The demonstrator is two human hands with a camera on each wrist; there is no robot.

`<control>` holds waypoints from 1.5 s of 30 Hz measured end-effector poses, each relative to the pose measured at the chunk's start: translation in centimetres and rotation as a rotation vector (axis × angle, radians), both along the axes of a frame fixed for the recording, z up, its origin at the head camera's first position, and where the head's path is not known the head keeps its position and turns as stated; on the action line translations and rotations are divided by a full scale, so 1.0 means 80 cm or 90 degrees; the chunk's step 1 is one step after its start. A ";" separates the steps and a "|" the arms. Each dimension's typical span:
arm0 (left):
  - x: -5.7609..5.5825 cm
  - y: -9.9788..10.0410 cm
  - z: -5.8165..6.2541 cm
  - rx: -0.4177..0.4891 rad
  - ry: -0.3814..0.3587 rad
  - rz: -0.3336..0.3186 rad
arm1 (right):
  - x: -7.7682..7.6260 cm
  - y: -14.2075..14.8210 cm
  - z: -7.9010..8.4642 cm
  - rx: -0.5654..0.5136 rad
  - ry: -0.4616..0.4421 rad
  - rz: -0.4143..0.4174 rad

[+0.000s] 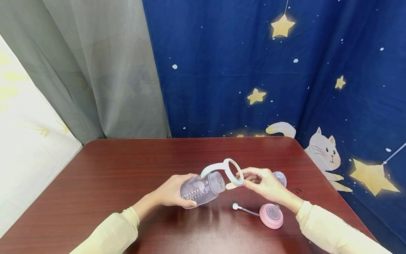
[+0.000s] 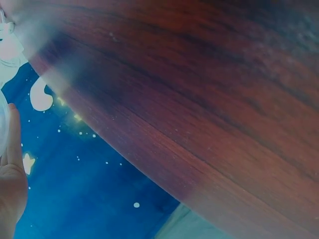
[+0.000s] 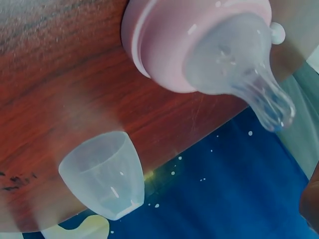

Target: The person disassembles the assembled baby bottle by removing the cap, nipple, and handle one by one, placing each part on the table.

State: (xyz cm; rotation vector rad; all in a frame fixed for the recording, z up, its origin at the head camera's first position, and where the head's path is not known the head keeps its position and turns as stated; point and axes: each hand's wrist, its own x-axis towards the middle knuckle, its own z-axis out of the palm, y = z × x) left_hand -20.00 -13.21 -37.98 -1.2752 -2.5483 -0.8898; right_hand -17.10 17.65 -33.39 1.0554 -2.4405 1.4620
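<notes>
A clear baby bottle (image 1: 197, 192) without its top is tilted above the table, its threaded mouth turned right. My left hand (image 1: 171, 190) grips the bottle round its lower part; in the left wrist view only the edge of that hand (image 2: 12, 184) shows. With thumb and fingers, my right hand (image 1: 263, 182) pinches a white two-handled bottle handle ring (image 1: 227, 170) beside the bottle's mouth. One of its handle arms overlaps the bottle's shoulder; whether they touch I cannot tell. Below the right hand lies a pink bottle collar (image 1: 269, 221) with a clear teat (image 3: 229, 57).
From the collar a thin straw with a white weighted end (image 1: 235, 206) reaches left across the table. A clear bottle cap (image 3: 102, 174) lies behind the right hand. The dark red wooden table (image 1: 142, 158) ends at curtains (image 1: 222, 70) at the back.
</notes>
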 end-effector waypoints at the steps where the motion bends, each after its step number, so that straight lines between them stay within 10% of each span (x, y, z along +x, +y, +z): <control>1: 0.000 0.000 0.000 0.000 -0.001 -0.001 | 0.000 0.001 0.001 -0.002 0.006 0.003; 45: 0.001 0.000 0.000 -0.018 0.002 0.004 | -0.026 0.000 0.037 -0.084 0.003 -0.070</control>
